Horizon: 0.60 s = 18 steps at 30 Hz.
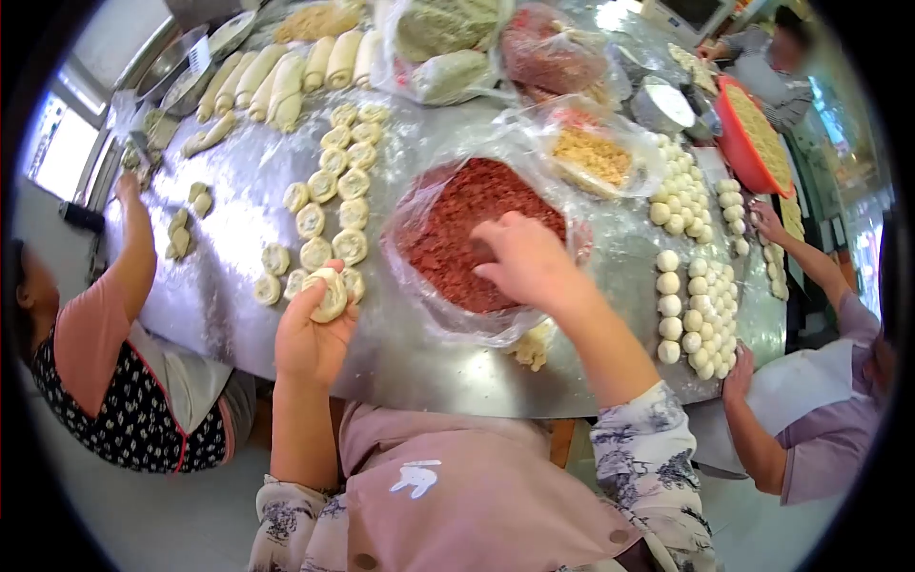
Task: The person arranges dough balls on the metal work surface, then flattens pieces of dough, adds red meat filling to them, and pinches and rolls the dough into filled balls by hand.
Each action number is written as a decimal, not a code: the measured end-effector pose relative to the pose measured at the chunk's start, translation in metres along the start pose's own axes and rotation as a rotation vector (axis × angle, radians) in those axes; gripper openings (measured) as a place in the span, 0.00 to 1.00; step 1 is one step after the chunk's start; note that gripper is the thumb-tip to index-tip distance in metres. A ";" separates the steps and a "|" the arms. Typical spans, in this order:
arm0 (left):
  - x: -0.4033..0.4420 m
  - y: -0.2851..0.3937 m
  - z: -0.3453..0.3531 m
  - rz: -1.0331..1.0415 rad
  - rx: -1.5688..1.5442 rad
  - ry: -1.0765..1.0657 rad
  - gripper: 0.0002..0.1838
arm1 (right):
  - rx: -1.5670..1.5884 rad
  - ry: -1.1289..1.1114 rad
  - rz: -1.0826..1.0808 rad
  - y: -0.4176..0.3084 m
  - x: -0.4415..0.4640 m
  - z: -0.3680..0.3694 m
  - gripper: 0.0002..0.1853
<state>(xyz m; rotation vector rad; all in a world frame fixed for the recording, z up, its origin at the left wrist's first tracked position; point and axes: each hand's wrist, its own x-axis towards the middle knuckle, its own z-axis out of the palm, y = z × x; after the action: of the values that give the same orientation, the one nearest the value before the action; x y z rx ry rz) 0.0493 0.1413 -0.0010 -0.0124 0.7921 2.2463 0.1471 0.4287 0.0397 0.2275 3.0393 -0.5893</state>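
Observation:
My left hand (310, 334) grips a round, cupped piece of pale dough (331, 294) near the table's front edge, with its hollow side partly turned toward me. Dark red crumbly filling (453, 229) fills a clear plastic bag (412, 286) spread wide in front of me. Over the right part of that filling is my right hand (526, 257), its curled fingers and thumb pressing into it. How much filling the fingers hold is partly hidden. Just beyond my left hand, coiled dough pieces (353, 212) stand in two uneven columns.
Dough rolls (341, 59) lie at the back left. Bags of green filling (443, 38) and yellow crumbs (591, 157) stand behind the red one. Rows of white dough balls (701, 305) lie right, near a red basin (753, 133). Co-workers stand left, right and at the far right.

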 end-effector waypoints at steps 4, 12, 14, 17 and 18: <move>0.023 -0.021 0.082 -0.113 0.001 -0.037 0.19 | 0.012 -0.105 0.072 0.000 0.001 -0.004 0.15; 0.067 -0.075 0.115 -0.243 0.205 -0.061 0.17 | 0.227 0.124 0.168 0.033 -0.006 -0.019 0.10; 0.075 -0.088 0.111 -0.200 0.226 0.000 0.16 | 0.391 0.275 0.129 0.025 -0.011 -0.036 0.12; 0.085 -0.094 0.116 -0.272 0.099 -0.096 0.21 | 0.598 0.259 0.174 0.009 -0.011 -0.047 0.15; 0.083 -0.092 0.128 -0.293 0.036 -0.113 0.23 | 0.578 0.232 0.162 0.002 -0.011 -0.049 0.16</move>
<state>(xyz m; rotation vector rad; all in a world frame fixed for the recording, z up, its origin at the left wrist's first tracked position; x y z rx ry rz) 0.0770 0.3138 0.0333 0.0144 0.7203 1.9386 0.1580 0.4477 0.0849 0.5848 2.9251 -1.5045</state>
